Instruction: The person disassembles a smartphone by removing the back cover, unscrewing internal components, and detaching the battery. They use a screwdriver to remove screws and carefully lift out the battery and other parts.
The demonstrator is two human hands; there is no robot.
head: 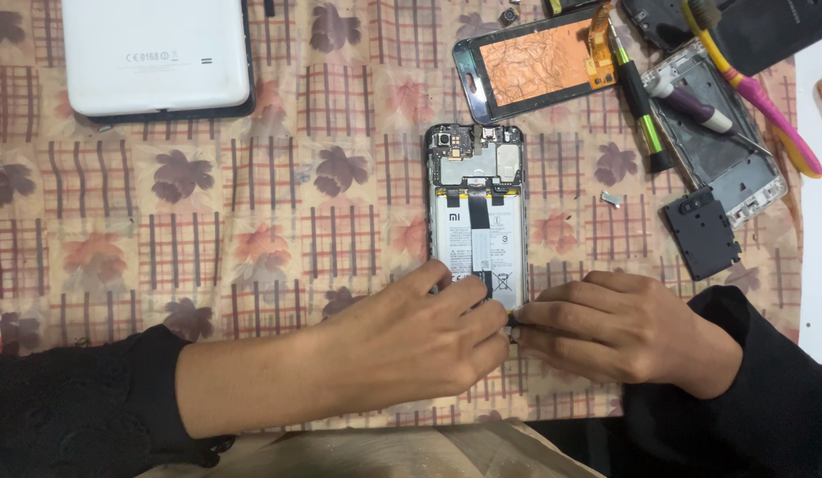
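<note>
Opened black smartphone with exposed battery and circuit board (pixel 475 208) is lying upright on the leaf-patterned checked tablecloth (pixel 251 221). Left hand (pixel 411 341) is resting over the phone's lower end, fingers curled and pressing on it. Right hand (pixel 619 327) is meeting it there, fingers pinching narrowly on a small dark tool (pixel 514 329); its kind cannot be told. A green-handled screwdriver (pixel 639 97) and a white tablet (pixel 156 55) are lying well apart from both hands
</note>
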